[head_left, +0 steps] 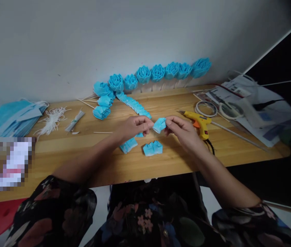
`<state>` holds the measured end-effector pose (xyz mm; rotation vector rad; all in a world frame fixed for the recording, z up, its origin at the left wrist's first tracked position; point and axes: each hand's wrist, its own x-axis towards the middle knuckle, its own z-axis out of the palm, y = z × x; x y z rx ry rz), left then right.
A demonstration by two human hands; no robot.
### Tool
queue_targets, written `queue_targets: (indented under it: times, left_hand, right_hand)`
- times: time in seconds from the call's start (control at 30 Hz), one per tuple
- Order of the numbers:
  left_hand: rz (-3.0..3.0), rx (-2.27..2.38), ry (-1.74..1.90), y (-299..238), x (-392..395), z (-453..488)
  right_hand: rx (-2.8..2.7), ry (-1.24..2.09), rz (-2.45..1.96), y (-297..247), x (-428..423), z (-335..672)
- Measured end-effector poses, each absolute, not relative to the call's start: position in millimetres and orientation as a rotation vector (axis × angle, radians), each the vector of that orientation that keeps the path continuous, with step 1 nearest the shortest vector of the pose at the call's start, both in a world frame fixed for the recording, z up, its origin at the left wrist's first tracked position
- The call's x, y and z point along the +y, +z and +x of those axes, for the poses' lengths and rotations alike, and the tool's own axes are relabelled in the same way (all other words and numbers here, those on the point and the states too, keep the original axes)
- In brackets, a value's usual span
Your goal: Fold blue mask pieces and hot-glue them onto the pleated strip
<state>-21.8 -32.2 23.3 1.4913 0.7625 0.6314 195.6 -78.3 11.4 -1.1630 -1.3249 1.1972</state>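
Observation:
Between my two hands, a small folded blue petal piece (159,125) is held above the wooden table. My left hand (138,127) pinches its left edge, and my right hand (183,130) pinches its right edge. Just below lies another pleated blue piece (152,148). A further blue piece (128,145) rests partly under my left hand. Behind my hands runs a long pleated blue strip (134,104). A yellow glue gun (199,122) lies just beyond my right hand. Part of a thin wooden stick (103,132) shows left of my left hand.
Finished blue flowers (158,72) line the wall, and several more (102,100) lie on sticks. Stacked blue face masks (19,118), white ear loops (54,120) and a wire bundle (74,120) sit left. Tape rolls (206,108) and papers (258,123) are right. The wooden table's (83,164) front edge is near me.

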Motion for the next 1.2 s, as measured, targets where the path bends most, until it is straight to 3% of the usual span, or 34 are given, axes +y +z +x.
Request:
queue_targets:
  times: [0.27, 0.57, 1.0, 1.07, 1.2]
  left_hand:
    - [1.504, 0.865, 0.591, 16, -35, -16]
    - [1.449, 0.912, 0.642, 17, -31, -20]
    - [1.542, 0.909, 0.573, 16, -29, -23]
    - [1.532, 0.944, 0.627, 16, -26, -25]
    - [1.481, 1.000, 0.835, 17, -19, -28]
  right_hand:
    - [-1.382, 1.011, -1.223, 10, -80, 185]
    - [-1.105, 1.314, -1.154, 8, -73, 196]
    - [-1.383, 1.126, -1.233, 10, -69, 201]
    - [-1.368, 1.000, -1.298, 10, -74, 221]
    - [-1.384, 0.385, -1.722, 14, -89, 278]
